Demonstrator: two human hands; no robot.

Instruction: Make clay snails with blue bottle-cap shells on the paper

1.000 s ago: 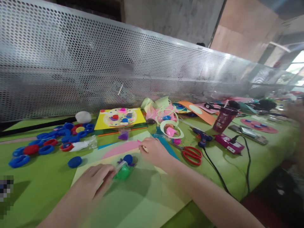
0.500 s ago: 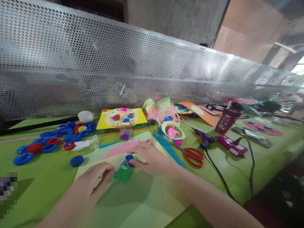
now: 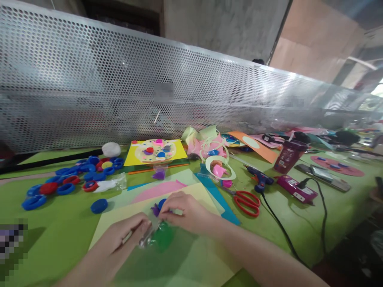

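Observation:
My left hand (image 3: 124,235) and my right hand (image 3: 185,211) meet over a small clear plastic bag with green pieces inside (image 3: 160,237). Both hands pinch the bag's top edge, fingers closed on it. The bag lies on a pale yellow sheet of paper (image 3: 194,255). Just behind the fingers sit a blue bottle cap (image 3: 162,202) and a small purple piece (image 3: 154,209). A pink paper shape (image 3: 157,189) lies further back on the sheets.
Blue and red bottle caps (image 3: 70,177) are scattered at the left. A yellow card with a decorated disc (image 3: 155,150), red scissors (image 3: 245,201), a glue gun (image 3: 259,177), a power strip with cord (image 3: 296,189) and a cup (image 3: 289,155) stand behind and right. A perforated metal screen (image 3: 119,83) closes the back.
My right hand came back from the pink paper to the green bag and now pinches it together with the left hand. The bag has shifted slightly toward me.

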